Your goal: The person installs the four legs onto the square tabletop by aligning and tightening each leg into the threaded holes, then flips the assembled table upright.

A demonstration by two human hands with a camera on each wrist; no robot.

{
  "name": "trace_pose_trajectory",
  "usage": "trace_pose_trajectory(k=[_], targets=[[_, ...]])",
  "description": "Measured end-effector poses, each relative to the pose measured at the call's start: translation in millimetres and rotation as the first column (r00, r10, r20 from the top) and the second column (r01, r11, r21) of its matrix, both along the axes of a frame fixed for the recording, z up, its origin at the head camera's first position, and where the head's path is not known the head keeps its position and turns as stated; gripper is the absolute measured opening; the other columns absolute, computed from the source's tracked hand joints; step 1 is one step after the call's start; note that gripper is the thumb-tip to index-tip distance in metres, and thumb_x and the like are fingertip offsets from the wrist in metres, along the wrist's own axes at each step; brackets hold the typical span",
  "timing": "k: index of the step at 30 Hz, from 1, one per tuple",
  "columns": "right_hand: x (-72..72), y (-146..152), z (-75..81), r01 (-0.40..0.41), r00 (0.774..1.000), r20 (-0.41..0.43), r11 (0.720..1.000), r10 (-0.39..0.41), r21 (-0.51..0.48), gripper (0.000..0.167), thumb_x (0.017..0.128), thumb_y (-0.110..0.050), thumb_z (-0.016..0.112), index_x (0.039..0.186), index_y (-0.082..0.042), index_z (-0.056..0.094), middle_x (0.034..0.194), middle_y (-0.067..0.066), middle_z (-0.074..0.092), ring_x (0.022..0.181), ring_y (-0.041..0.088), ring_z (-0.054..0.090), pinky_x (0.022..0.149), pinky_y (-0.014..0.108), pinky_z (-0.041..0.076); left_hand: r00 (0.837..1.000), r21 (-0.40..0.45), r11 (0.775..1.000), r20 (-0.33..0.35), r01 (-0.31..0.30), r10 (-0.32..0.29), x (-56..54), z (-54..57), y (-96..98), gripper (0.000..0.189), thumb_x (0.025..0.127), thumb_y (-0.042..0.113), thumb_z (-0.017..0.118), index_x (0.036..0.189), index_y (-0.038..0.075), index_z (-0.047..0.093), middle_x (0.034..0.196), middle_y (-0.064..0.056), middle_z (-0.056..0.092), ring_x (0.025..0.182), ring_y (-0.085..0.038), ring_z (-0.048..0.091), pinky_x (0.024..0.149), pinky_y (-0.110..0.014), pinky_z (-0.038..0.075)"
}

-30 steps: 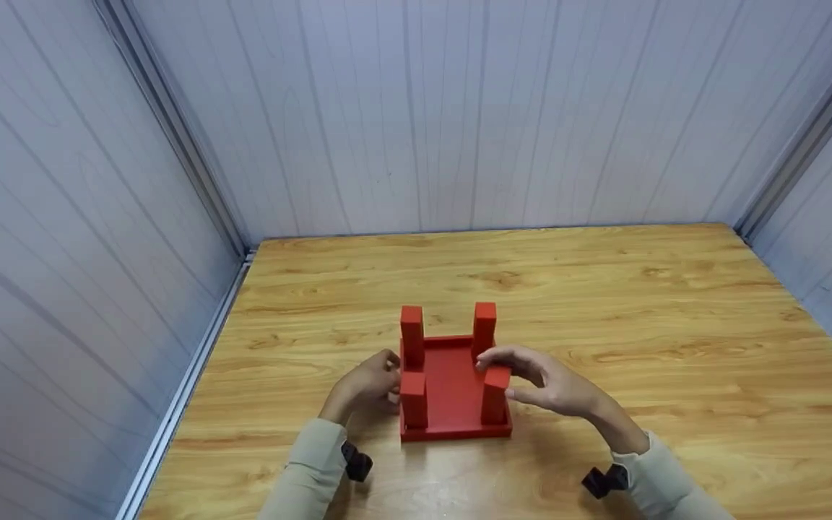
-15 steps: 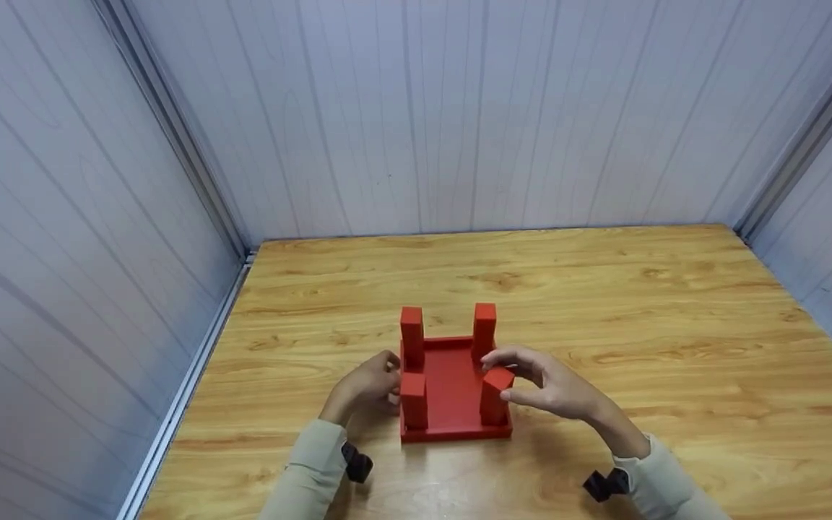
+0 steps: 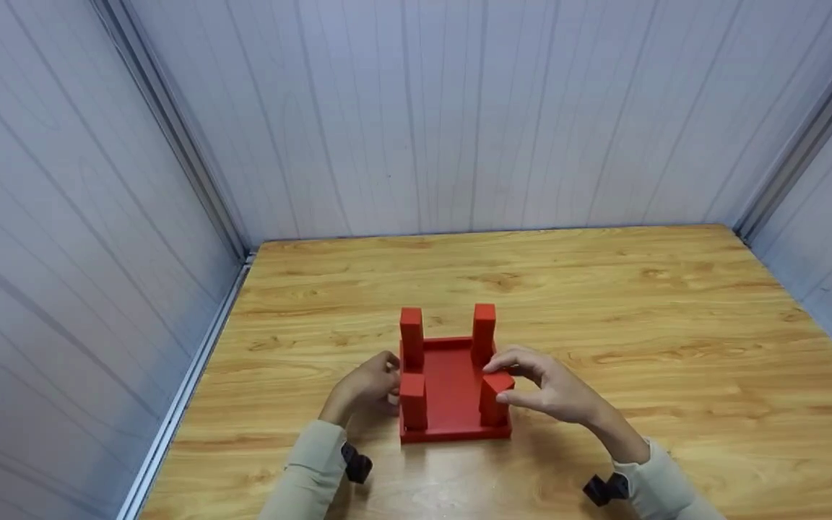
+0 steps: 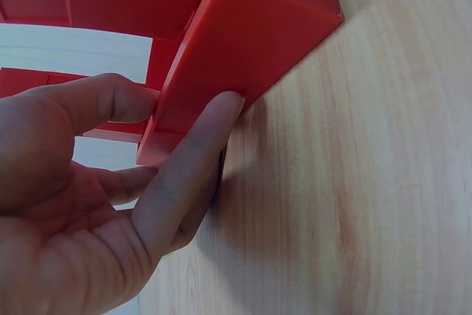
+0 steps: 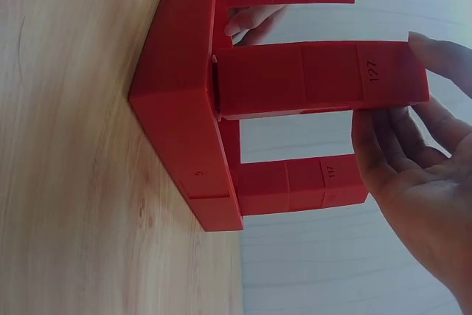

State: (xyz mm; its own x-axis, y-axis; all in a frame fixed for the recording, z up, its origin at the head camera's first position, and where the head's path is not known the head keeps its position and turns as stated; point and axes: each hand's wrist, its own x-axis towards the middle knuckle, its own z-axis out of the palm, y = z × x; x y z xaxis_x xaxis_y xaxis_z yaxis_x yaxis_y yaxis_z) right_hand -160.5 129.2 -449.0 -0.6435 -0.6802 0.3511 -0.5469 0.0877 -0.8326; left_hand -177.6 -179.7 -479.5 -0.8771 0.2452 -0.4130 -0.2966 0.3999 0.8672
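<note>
A red rectangular base [image 3: 452, 393] with a raised rim lies on the table, and a square red post stands up at each corner. At its left side, my left hand [image 3: 367, 381] holds the rim wall; the left wrist view shows the thumb and a finger against the red wall [image 4: 254, 31]. My right hand [image 3: 557, 386] pinches the top of the near right post [image 3: 492, 404] between thumb and fingers. That post [image 5: 324, 77] carries the number 127 in the right wrist view and sits twisted against the base corner, with a narrow dark gap at its foot.
The far left post [image 3: 412, 336], far right post [image 3: 484, 332] and near left post [image 3: 414, 404] stand upright. Beneath is a wood-grain table [image 3: 640, 303]. Pale panel walls [image 3: 445, 115] rise at the back and both sides.
The near right post has turned about its upright axis, its top going from square-on to askew. My right hand has shifted slightly toward me with it. The left hand and base stay put.
</note>
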Motion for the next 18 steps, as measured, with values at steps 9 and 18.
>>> trace_pose_trajectory(k=[9, 18], targets=[[7.1, -4, 5.8, 0.079, 0.996, -0.040, 0.997, -0.079, -0.008, 0.030, 0.083, -0.008, 0.072, 0.112, -0.008, 0.062, 0.109, 0.010, 0.061, 0.101, 0.014, 0.059, 0.091, 0.025, 0.051, 1.000, 0.000, 1.000, 0.001, -0.018, 0.018, 0.8, -0.5, -0.1, 0.035, 0.090, 0.001, 0.048, 0.124, -0.004, 0.040, 0.094, -0.013, 0.049, 0.077, -0.021, 0.055, 0.068, -0.041, 0.059], [26.1, -17, 23.9, 0.211, 0.970, -0.112, 0.976, -0.215, -0.044, 0.030, 0.078, -0.001, 0.075, 0.104, 0.002, 0.061, 0.103, 0.015, 0.061, 0.090, 0.024, 0.059, 0.078, 0.028, 0.054, 1.000, -0.003, 1.000, 0.003, -0.021, 0.021, 1.1, 0.1, -0.2, 0.038, 0.089, 0.000, 0.049, 0.125, -0.004, 0.041, 0.097, -0.015, 0.051, 0.079, -0.022, 0.057, 0.070, -0.041, 0.059]])
